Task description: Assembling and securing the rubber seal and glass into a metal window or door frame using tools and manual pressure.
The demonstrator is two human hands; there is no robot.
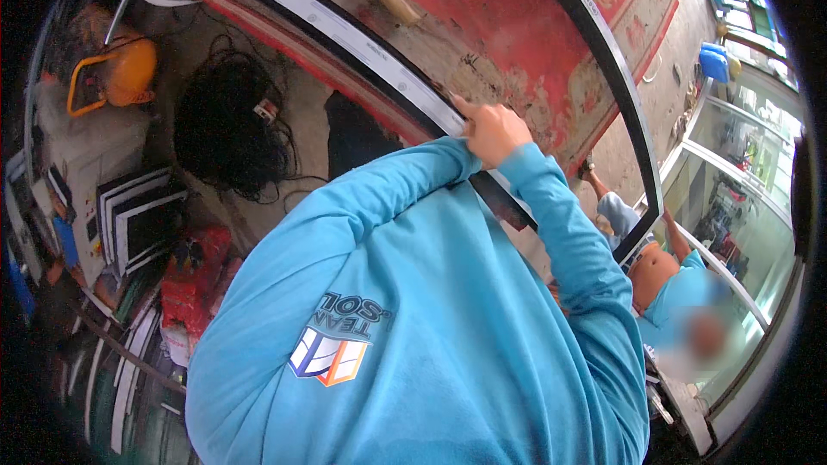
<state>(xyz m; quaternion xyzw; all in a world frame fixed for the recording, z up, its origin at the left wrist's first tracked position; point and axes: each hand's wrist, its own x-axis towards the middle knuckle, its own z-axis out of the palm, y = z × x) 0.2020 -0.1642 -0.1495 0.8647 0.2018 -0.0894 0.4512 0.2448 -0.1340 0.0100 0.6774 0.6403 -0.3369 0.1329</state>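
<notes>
A large black frame (637, 133), its near bar partly covered by white film (370, 52), lies across a worn red patterned cover (551, 39). At the near bar, my right hand (500, 133) is closed, its fingers curled against the bar's edge. My left arm reaches across my chest to the same spot; its sleeve ends beside my right hand. The left hand itself is hidden, so its fingers cannot be made out. A brush-like tool with a wooden handle (394, 0) rests on the red cover inside the frame.
Another person (663, 280) in a blue top stands at the right, a hand near the frame's corner. On the left are a tangle of black cable (228, 116), a yellow object (129, 69), stacked dark panels (142, 215) and long strips (129, 379). Glazed panels (741, 189) stand far right.
</notes>
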